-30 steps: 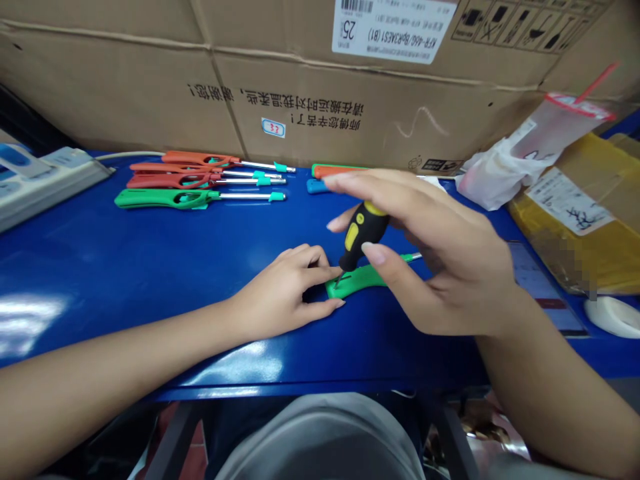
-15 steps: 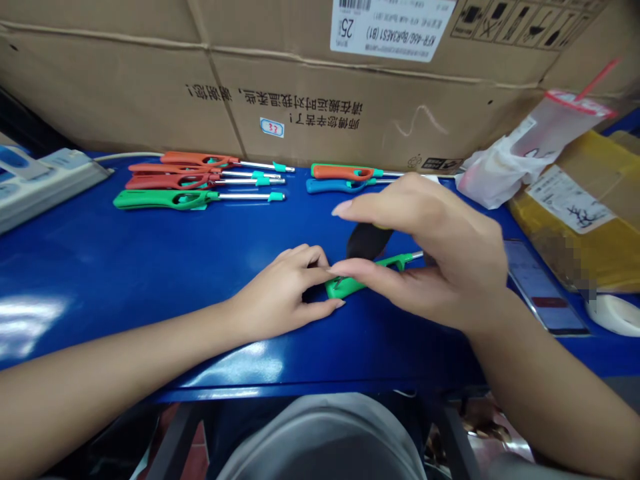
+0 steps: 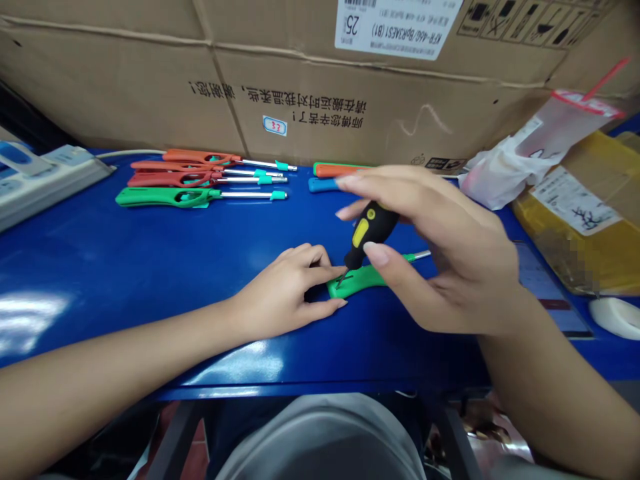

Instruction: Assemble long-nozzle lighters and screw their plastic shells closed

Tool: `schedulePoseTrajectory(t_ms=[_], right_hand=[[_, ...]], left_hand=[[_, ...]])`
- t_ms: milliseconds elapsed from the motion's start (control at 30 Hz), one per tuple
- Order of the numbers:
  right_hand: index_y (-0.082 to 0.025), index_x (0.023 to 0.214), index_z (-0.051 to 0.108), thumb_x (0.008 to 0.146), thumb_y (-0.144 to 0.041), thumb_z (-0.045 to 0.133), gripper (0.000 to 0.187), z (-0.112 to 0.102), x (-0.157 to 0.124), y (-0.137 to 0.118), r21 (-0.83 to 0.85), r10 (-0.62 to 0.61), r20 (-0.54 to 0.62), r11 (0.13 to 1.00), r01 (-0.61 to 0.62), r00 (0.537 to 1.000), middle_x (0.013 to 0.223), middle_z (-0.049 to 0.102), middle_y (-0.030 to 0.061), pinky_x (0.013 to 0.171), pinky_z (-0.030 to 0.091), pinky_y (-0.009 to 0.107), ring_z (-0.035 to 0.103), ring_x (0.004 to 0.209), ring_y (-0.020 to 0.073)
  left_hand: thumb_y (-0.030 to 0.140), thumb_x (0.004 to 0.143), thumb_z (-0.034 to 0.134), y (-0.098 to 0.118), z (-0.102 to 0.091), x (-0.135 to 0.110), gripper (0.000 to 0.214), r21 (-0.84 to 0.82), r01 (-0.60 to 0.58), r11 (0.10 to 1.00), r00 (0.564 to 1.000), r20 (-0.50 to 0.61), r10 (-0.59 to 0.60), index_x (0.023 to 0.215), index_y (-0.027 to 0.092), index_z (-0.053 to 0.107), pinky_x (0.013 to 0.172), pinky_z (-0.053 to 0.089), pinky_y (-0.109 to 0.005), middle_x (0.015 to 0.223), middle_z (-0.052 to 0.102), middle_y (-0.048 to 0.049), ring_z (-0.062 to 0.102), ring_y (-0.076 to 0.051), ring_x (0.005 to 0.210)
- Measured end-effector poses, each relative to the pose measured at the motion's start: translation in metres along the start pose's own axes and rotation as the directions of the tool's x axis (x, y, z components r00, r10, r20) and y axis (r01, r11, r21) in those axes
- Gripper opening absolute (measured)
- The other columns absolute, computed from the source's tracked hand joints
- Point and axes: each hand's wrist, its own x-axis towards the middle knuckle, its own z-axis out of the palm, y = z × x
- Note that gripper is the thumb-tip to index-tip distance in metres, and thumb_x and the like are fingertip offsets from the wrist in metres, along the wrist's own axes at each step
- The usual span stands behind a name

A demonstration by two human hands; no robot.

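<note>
A green long-nosed lighter (image 3: 357,280) lies on the blue table (image 3: 150,267) in front of me. My left hand (image 3: 287,290) pinches the end of its handle with curled fingers and holds it flat. In my right hand (image 3: 440,253) is a short screwdriver with a black and yellow handle (image 3: 367,230), gripped by the fingertips. The screwdriver stands tilted, its tip on the green handle right beside my left fingertips.
Several orange lighters and one green one (image 3: 200,179) lie in a row at the back left, two more (image 3: 330,177) behind my right hand. Big cardboard boxes (image 3: 300,80) wall the back. A power strip (image 3: 45,177) lies left; plastic bags (image 3: 525,160), a phone and tape roll (image 3: 615,317) lie right.
My right hand rolled the screwdriver handle between its fingers: half a second ago the hand covered the handle, now the yellow marks show again. The left hand and the lighter stayed put.
</note>
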Motion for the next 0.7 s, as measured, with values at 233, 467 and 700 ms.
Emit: schedulePoseTrajectory(t_ms=[233,467,700], right_hand=[[-0.019,0.119,0.071,0.096,-0.025,0.075,0.024,-0.0001,0.0022,0.0003,-0.067,-0.110,-0.077,0.992,0.105,0.991,0.103,0.074,0.0044,0.093,0.063,0.033,0.072,0.098,0.0181],[-0.016,0.143,0.058,0.105,-0.012,0.055,0.039,-0.0021,0.0021,-0.0033,0.048,0.004,0.076,0.999,-0.008,0.997,0.126,0.072,0.0030,0.112,0.054,0.035,0.069,0.116,0.0155],[-0.018,0.146,0.053,0.106,-0.023,0.056,0.040,-0.0009,0.0015,-0.0048,-0.051,-0.007,0.100,0.999,0.012,0.995,0.136,0.067,0.0081,0.116,0.052,0.042,0.064,0.124,0.0208]], left_hand=[[0.033,0.097,0.073,0.0006,0.0001,0.0005,0.027,-0.028,0.005,1.000,1.000,0.001,-0.005,0.120,0.020,0.076,0.090,0.053,-0.041,0.105,0.068,-0.0072,0.064,-0.026,0.100],[0.035,0.098,0.072,0.0003,0.0001,0.0000,0.028,-0.030,-0.005,1.000,1.000,-0.006,0.005,0.122,0.021,0.076,0.100,0.052,-0.046,0.112,0.069,-0.0089,0.065,-0.028,0.108],[0.036,0.098,0.071,0.0015,0.0000,0.0009,0.024,-0.040,0.027,0.999,1.000,0.004,-0.026,0.116,0.021,0.076,0.095,0.053,-0.043,0.109,0.069,-0.0075,0.065,-0.027,0.106]])
